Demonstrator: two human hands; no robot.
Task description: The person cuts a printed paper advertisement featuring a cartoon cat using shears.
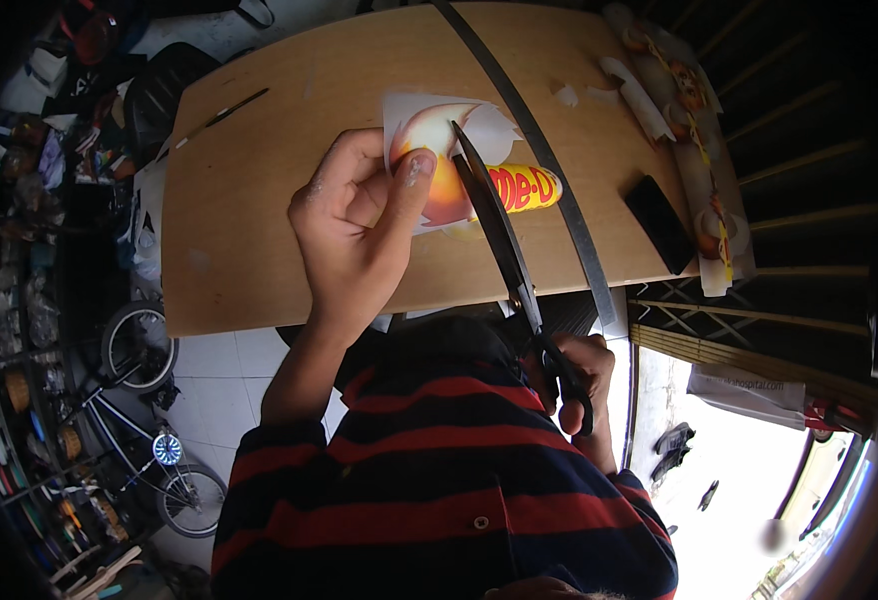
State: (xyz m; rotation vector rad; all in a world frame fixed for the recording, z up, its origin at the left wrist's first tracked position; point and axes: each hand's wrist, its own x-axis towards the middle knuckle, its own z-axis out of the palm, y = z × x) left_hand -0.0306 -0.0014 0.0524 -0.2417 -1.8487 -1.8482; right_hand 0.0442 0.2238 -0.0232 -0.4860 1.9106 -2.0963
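My left hand [359,210] pinches a piece of printed paper [429,135] between thumb and fingers, above the table. The paper shows an orange and yellow swirl with white margins. My right hand [581,375] is closed round the black handles of a large pair of scissors [504,235]. Its long dark blades point away from me and lie across the right part of the paper. Whether the blades are biting into it just now is hard to see. Behind the blades, a yellow cut-out with red lettering [536,188] lies beside the paper.
Across the brown tabletop [289,240] runs a long dark metal ruler [549,160]. A black phone [659,225] lies to its right, near cut-out strips [704,120] and paper scraps [639,100] at the right edge. A thin pen-like stick [224,118] lies far left.
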